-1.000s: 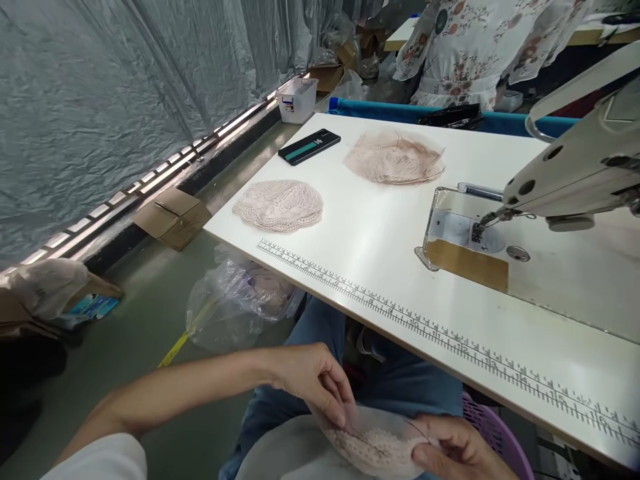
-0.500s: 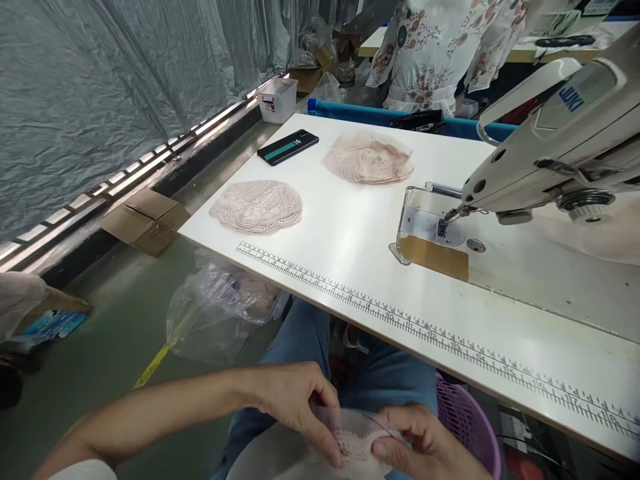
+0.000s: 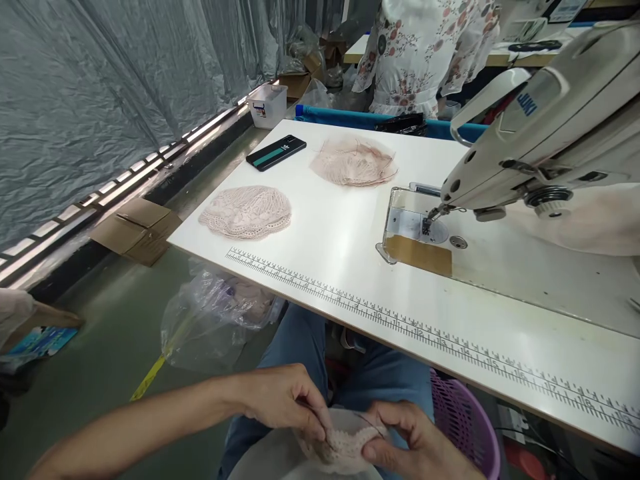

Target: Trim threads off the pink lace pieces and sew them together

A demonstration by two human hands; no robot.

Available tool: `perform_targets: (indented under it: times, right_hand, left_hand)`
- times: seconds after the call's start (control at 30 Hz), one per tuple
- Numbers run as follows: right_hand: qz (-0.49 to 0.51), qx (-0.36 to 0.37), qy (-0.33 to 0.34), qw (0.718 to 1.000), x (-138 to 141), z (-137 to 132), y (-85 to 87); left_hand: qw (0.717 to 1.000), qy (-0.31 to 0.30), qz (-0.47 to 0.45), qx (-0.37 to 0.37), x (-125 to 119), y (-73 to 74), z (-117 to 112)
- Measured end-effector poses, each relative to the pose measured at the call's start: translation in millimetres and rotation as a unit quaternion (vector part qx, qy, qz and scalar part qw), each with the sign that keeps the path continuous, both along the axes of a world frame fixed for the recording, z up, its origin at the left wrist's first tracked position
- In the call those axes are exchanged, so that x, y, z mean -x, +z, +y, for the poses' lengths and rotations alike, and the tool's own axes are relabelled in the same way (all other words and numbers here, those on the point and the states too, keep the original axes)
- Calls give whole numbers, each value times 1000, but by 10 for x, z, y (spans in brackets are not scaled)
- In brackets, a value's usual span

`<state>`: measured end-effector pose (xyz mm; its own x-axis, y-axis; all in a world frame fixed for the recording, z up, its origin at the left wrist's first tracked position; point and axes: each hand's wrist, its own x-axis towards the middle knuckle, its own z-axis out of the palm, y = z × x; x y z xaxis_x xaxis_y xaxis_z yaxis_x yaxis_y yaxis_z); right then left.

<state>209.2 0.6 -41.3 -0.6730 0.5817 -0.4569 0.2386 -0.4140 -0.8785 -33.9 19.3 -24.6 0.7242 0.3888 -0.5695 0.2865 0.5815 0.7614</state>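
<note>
Over my lap, both hands hold a piece of pale pink lace [image 3: 347, 448] with sheer fabric [image 3: 285, 457] around it. My left hand [image 3: 295, 407] pinches the lace at its left end, fingers closed. Thumb and fingers of my right hand [image 3: 407, 437] grip the right end of the same piece, where a thin dark thread shows. On the table above lie a scalloped lace stack [image 3: 247, 212] at the left and a sheer pink stack with lace [image 3: 355, 162] farther back.
A sewing machine [image 3: 530, 127] stands on the right of the white table [image 3: 330, 233], whose front edge carries a ruler. A phone [image 3: 276, 153] lies at the back left. Beneath are a purple basket [image 3: 463, 427] and a plastic bag [image 3: 210, 320]. A floral garment [image 3: 410, 60] is behind.
My left fingers have shifted slightly left and up on the lace, and more of it shows between my hands. The view has turned a little, so the table appears farther left.
</note>
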Motion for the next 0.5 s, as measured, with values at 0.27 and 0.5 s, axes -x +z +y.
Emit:
perform_targets:
  times: [0.27,0.5]
  right_hand:
    - [-48,3,-29,998,87,-50,26]
    - [-94,-10,-23,995,34,-77,113]
  left_hand:
    - [999,14,34,-1,-68,61,-43]
    - [996,60,59,-5,-150,-7,-121]
